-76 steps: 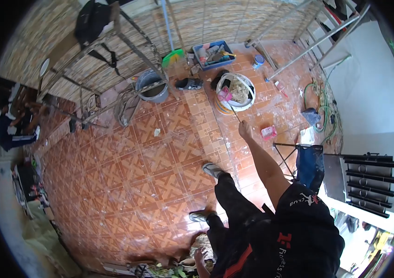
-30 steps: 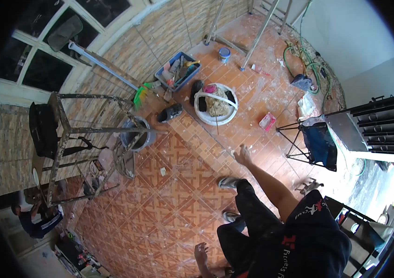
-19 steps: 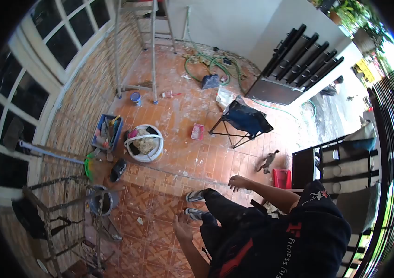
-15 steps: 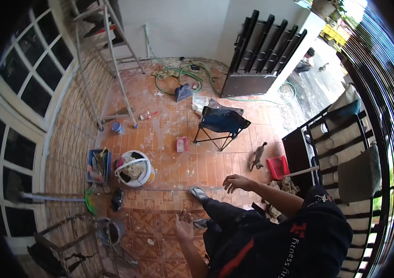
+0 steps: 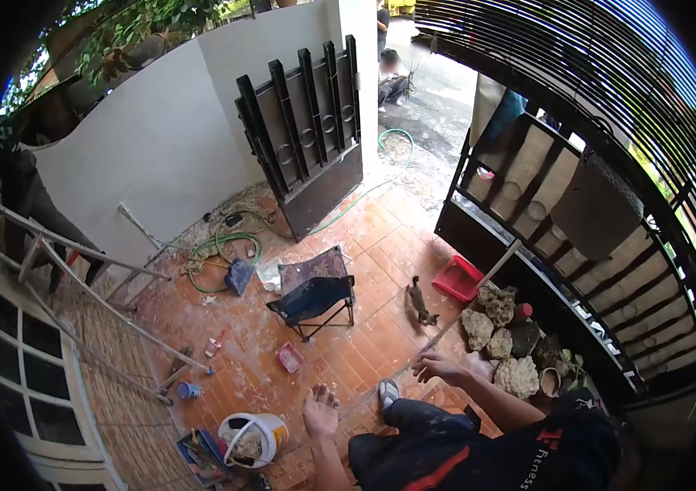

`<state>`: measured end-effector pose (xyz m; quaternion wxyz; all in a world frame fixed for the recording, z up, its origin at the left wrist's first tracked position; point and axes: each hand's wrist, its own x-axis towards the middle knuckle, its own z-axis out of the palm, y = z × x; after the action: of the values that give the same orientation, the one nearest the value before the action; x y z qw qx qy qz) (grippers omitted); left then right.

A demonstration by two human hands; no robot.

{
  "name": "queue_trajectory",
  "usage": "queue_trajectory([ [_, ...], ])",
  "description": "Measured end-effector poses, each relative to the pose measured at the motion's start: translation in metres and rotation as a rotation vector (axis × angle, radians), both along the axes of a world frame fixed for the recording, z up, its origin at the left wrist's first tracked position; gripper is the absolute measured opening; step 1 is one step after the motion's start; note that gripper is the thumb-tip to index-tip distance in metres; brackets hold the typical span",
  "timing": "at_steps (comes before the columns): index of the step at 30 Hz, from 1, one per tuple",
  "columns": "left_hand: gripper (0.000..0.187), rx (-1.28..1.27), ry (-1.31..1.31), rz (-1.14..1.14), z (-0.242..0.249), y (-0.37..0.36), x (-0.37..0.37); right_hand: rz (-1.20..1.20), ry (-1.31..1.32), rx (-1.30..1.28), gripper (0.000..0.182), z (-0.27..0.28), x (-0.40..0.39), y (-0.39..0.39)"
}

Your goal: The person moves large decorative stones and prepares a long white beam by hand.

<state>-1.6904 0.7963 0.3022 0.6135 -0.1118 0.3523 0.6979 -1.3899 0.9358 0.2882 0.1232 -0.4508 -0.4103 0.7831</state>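
My left hand (image 5: 320,412) is held out palm up with its fingers apart, holding nothing. A white bucket (image 5: 274,427) with pale lumpy material inside stands on the floor nearby. My right hand (image 5: 440,368) hangs in the air with loosely spread fingers, also holding nothing. Closest to it are several rough stones (image 5: 517,377) by the dark gate panel. A small cat (image 5: 420,301) is on the tiles ahead, beside a red long-handled dustpan (image 5: 458,278).
A folding chair (image 5: 312,299) stands mid-floor near a pink tray (image 5: 289,358). At left are a metal ladder (image 5: 90,278), a blue tool tray (image 5: 188,450) and a blue can (image 5: 188,390). A green hose (image 5: 229,241) lies by the open gate leaf (image 5: 327,192). A person (image 5: 392,75) crouches outside.
My view has swung right and up, bringing more of the gate, stones and outside into sight. Both hands stay raised and unfilled. The bucket now appears lower in view.
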Motion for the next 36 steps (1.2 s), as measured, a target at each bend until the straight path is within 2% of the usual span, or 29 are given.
queue_trajectory([
  [4, 0.022, 0.007, 0.012, -0.154, 0.011, 0.059, 0.003, -0.272, -0.066, 0.008, 0.019, 0.029, 0.034, -0.006],
  [8, 0.022, 0.044, 0.043, -0.365, 0.008, 0.1, 0.003, -0.541, 0.0, 0.047, 0.02, 0.028, 0.064, -0.041],
  [10, 0.023, 0.04, 0.033, -0.508, 0.004, 0.115, 0.002, -0.735, -0.02, 0.061, 0.02, 0.032, 0.071, -0.073],
  [11, 0.021, 0.022, 0.031, -0.543, 0.006, 0.121, 0.004, -0.758, -0.014, 0.062, 0.02, 0.03, 0.075, -0.095],
  [14, 0.021, -0.011, 0.039, -0.695, 0.003, 0.137, 0.01, -1.037, -0.161, -0.006, 0.02, 0.02, 0.078, -0.171],
  [16, 0.022, 0.053, 0.024, -0.747, 0.008, 0.143, 0.021, -1.128, -0.226, -0.049, 0.019, -0.005, 0.077, -0.228],
  [18, 0.032, 0.123, 0.075, -0.923, 0.007, 0.146, 0.033, -1.186, -0.274, -0.105, 0.02, -0.048, 0.075, -0.293],
  [20, 0.033, 0.092, 0.08, -0.999, -0.003, 0.147, 0.045, -1.245, -0.296, -0.177, 0.02, -0.088, 0.053, -0.363],
  [22, 0.033, 0.067, -0.008, -1.114, -0.014, 0.139, 0.063, -1.321, -0.605, -0.536, 0.023, -0.123, 0.021, -0.444],
  [24, 0.03, 0.094, -0.072, -1.19, -0.011, 0.127, 0.083, -1.443, -0.75, -0.558, 0.025, -0.174, -0.032, -0.541],
  [25, 0.029, 0.076, -0.087, -1.232, -0.007, 0.118, 0.096, -1.551, -0.737, -0.671, 0.025, -0.209, -0.112, -0.639],
  [26, 0.027, 0.061, -0.099, -1.289, -0.004, 0.109, 0.109, -1.599, -0.7, -0.795, 0.025, -0.216, -0.182, -0.692],
  [27, 0.026, 0.041, -0.129, -1.355, 0.0, 0.099, 0.123, -1.655, -0.636, -0.909, 0.025, -0.209, -0.186, -0.702],
  [28, 0.024, 0.028, -0.153, -1.412, 0.005, 0.088, 0.14, -1.706, -0.555, -1.003, 0.025, -0.182, -0.14, -0.638],
  [29, 0.024, 0.018, -0.136, -1.48, 0.006, 0.075, 0.156, -1.748, -0.467, -1.068, 0.025, -0.156, -0.113, -0.624],
  [30, 0.024, 0.012, -0.128, -1.598, 0.007, 0.063, 0.174, -1.777, -0.381, -1.107, 0.025, -0.154, -0.154, -0.631],
  [32, 0.025, -0.025, -0.178, -1.713, 0.008, 0.037, 0.209, -1.928, -0.376, -1.002, 0.025, -0.166, -0.171, -0.636],
  [33, 0.026, -0.011, -0.183, -1.772, 0.009, 0.023, 0.227, -1.983, -0.352, -1.012, 0.025, -0.195, -0.181, -0.647],
  [34, 0.026, -0.005, -0.19, -1.814, 0.013, 0.009, 0.246, -2.136, 0.109, -0.725, 0.024, -0.241, -0.194, -0.667],
  [35, 0.026, -0.012, -0.168, -1.884, 0.019, -0.008, 0.264, -2.197, 0.551, -0.392, 0.023, -0.264, -0.199, -0.686],
  [36, 0.027, -0.02, -0.15, -1.944, 0.023, -0.026, 0.281, -2.194, 0.277, -0.604, 0.022, -0.229, -0.187, -0.673],
])
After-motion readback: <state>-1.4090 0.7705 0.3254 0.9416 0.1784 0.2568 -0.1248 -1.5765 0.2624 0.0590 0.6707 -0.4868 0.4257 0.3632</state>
